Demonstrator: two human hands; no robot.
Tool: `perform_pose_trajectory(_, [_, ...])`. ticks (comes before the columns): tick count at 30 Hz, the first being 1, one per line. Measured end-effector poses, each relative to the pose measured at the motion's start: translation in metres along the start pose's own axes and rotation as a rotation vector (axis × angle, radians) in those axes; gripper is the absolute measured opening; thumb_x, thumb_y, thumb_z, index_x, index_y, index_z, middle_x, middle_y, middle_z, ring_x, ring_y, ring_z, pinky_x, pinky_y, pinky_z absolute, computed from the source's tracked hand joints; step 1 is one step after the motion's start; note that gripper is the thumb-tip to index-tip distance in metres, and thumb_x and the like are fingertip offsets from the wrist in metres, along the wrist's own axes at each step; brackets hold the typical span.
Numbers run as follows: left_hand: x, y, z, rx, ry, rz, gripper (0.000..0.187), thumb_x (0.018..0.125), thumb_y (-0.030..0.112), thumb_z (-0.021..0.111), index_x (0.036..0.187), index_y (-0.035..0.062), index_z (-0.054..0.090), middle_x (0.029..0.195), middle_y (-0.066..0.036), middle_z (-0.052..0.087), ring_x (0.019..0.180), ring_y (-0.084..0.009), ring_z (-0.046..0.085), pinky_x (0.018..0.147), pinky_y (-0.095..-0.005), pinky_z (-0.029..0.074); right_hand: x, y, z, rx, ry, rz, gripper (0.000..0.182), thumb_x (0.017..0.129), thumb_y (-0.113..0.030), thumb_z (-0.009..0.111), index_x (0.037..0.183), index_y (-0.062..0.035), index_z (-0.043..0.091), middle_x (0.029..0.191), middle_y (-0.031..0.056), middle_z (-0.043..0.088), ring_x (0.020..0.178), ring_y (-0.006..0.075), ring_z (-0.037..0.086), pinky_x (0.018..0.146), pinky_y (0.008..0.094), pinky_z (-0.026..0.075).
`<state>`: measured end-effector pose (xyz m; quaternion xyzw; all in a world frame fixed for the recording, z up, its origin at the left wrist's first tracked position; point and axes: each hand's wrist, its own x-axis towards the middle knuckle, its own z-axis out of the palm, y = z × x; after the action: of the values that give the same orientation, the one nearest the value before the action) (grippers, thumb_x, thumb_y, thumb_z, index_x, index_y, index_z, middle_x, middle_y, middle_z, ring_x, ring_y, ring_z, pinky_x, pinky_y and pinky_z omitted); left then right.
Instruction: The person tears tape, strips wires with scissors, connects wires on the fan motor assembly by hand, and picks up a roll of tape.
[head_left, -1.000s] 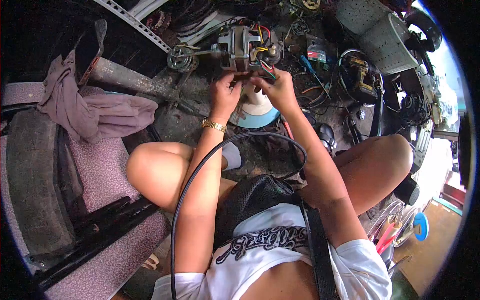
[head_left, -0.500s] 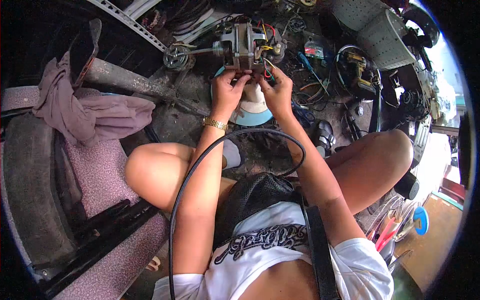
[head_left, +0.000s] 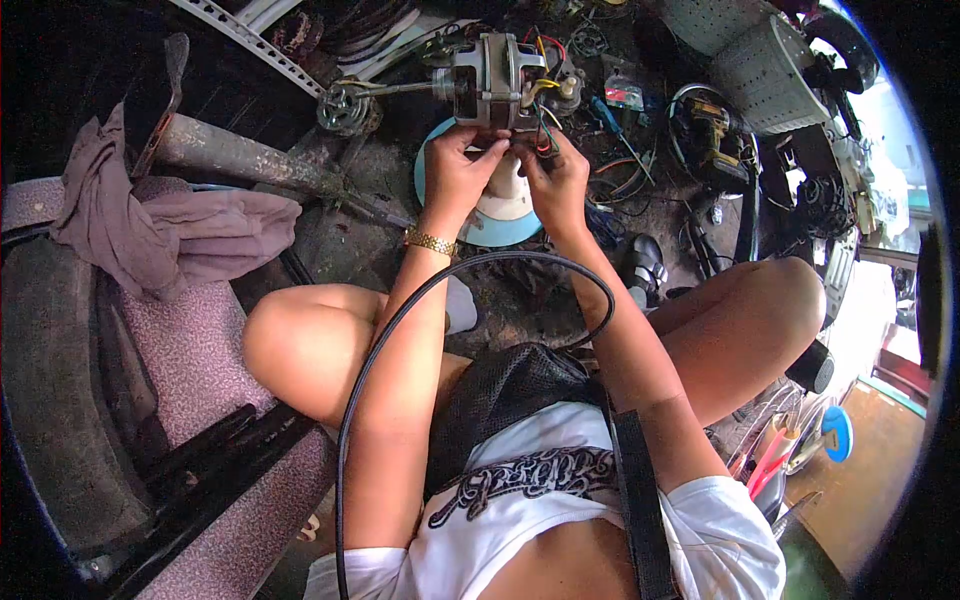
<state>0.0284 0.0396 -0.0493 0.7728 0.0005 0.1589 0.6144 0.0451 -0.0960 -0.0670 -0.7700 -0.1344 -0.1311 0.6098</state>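
An electric fan motor (head_left: 497,80) with a long shaft and coloured wires (head_left: 547,118) stands on a white neck (head_left: 508,186) above a round light-blue base (head_left: 492,233). My left hand (head_left: 463,172) is closed at the motor's near underside, thumb and fingers brought together. Opposite it, my right hand (head_left: 560,178) is pinched close by the wires and the top of the neck. The thumbs nearly meet between the two hands. Whatever small part the fingertips grip is hidden beneath the motor.
To the right lie a blue screwdriver (head_left: 620,135), a yellow cordless drill (head_left: 712,135) and a perforated pale basket (head_left: 775,80). A metal pipe (head_left: 240,158) and a mauve cloth (head_left: 200,240) are at left. A black cable (head_left: 480,258) loops over my forearms.
The motor appears slightly higher and turned a little, its shaft end tipping upward. Both hands stay at its underside with small finger shifts. The whole view has moved slightly.
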Motion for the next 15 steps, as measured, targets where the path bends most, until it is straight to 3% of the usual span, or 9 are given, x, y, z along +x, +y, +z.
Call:
perform_pose_trajectory(5, [-0.0008, 0.0004, -0.0003, 0.017, 0.002, -0.021, 0.012, 0.079, 0.002, 0.067, 0.09, 0.0012, 0.07, 0.087, -0.004, 0.07, 0.078, -0.0091, 0.063, 0.073, -0.0255, 0.049, -0.0002, -0.0037, -0.0004, -0.04, 0.011, -0.078, 0.025, 0.068, 0.004, 0.067, 0.092, -0.001, 0.062, 0.085, 0.0167, 0.061, 0.075, 0.0354, 0.06, 0.066, 0.0349, 0.048])
perform_pose_trajectory(6, [-0.0007, -0.0005, 0.0004, 0.008, 0.017, 0.012, 0.012, 0.078, 0.003, 0.068, 0.09, 0.0011, 0.069, 0.085, -0.008, 0.07, 0.076, -0.0135, 0.065, 0.069, -0.0268, 0.051, 0.0003, -0.0059, -0.0008, -0.04, 0.01, -0.079, 0.025, 0.068, 0.004, 0.067, 0.092, -0.001, 0.062, 0.085, 0.0167, 0.061, 0.075, 0.0354, 0.06, 0.066, 0.0349, 0.048])
perform_pose_trajectory(8, [-0.0005, -0.0023, 0.0013, 0.0, 0.033, 0.044, 0.013, 0.077, 0.005, 0.068, 0.09, 0.0011, 0.069, 0.084, -0.011, 0.07, 0.074, -0.0179, 0.068, 0.066, -0.0281, 0.053, 0.0007, -0.0102, -0.0019, -0.166, 0.048, -0.17, 0.016, 0.074, 0.003, 0.068, 0.089, -0.0008, 0.064, 0.078, 0.0088, 0.062, 0.067, 0.0185, 0.06, 0.06, 0.0299, 0.047])
perform_pose_trajectory(10, [0.0002, -0.004, 0.0018, 0.027, 0.051, 0.118, 0.013, 0.077, 0.005, 0.068, 0.089, 0.001, 0.069, 0.084, -0.012, 0.07, 0.073, -0.0184, 0.068, 0.065, -0.0282, 0.052, 0.0004, -0.01, -0.002, -0.163, 0.05, -0.166, 0.017, 0.074, 0.003, 0.068, 0.089, -0.001, 0.064, 0.078, 0.0091, 0.061, 0.067, 0.0188, 0.06, 0.061, 0.0297, 0.047])
perform_pose_trajectory(15, [0.0003, -0.0074, 0.0025, 0.008, 0.047, 0.084, 0.012, 0.077, 0.004, 0.068, 0.088, 0.0011, 0.069, 0.084, -0.012, 0.07, 0.073, -0.0181, 0.068, 0.065, -0.0281, 0.052, -0.0001, -0.0106, -0.0008, -0.109, 0.064, -0.156, 0.018, 0.072, 0.003, 0.069, 0.088, -0.0013, 0.065, 0.078, 0.0099, 0.061, 0.067, 0.0197, 0.06, 0.061, 0.0291, 0.047])
